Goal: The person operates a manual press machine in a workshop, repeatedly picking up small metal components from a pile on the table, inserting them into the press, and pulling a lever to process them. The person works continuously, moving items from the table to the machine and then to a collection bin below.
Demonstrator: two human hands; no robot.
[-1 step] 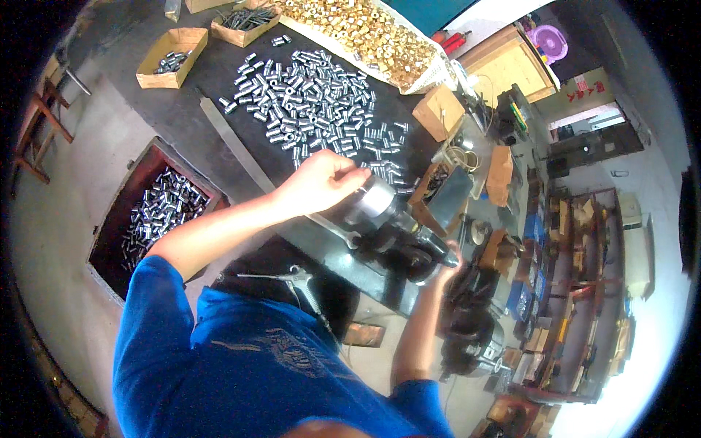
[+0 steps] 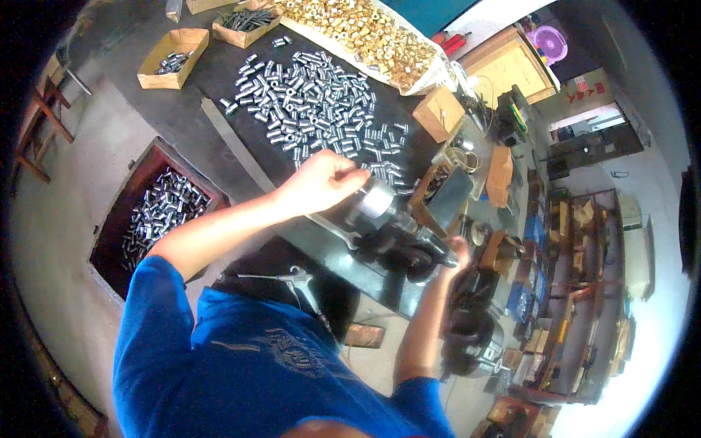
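Note:
My left hand [image 2: 325, 180] has its thumb and fingers pinched together at the front of a round silver chuck [image 2: 376, 198] on a dark bench machine [image 2: 398, 237]. What lies between those fingertips is hidden. At the other end of the machine is my right hand [image 2: 459, 253], beside its dark tapered end; its fingers are blurred and partly covered. Beyond the left hand spreads a pile of short silver metal fittings [image 2: 314, 106]. An open-ended wrench [image 2: 337, 231] lies beneath the left wrist, near the machine.
On the left stands a wooden box [image 2: 109, 281] of similar fittings. An air blow gun [image 2: 303, 283] lies close to my body. A flat steel bar [image 2: 234, 139] crosses the bench. Brass nuts [image 2: 365, 40] fill a white sack behind the pile, near small cardboard trays [image 2: 162, 79].
My right hand has shifted slightly up and away from the machine's tapered end. My left hand stays at the chuck.

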